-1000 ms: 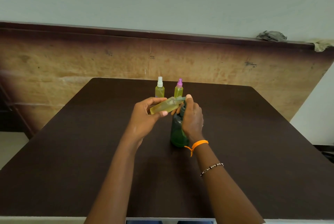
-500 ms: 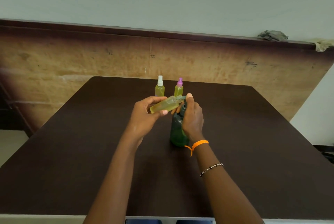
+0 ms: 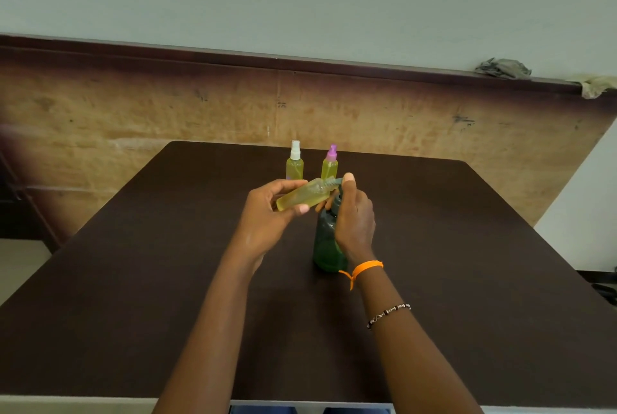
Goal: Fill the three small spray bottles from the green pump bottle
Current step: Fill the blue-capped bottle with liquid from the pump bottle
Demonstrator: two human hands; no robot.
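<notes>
Left hand [image 3: 267,213] fingers clamped on clear uncapped spray bottle [image 3: 305,197] (yellow liquid, tilted), neck at spout; right hand [image 3: 354,218] wraps translucent green pump bottle [image 3: 327,246], thumb on pump.

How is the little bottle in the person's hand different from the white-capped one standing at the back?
The held bottle lies tilted almost flat in the left hand; the white-capped bottle stands upright on the table. The held bottle has no cap, its open neck at the green pump bottle's spout; the other wears a white spray top. Both are small, clear and hold yellow-green liquid.
</notes>
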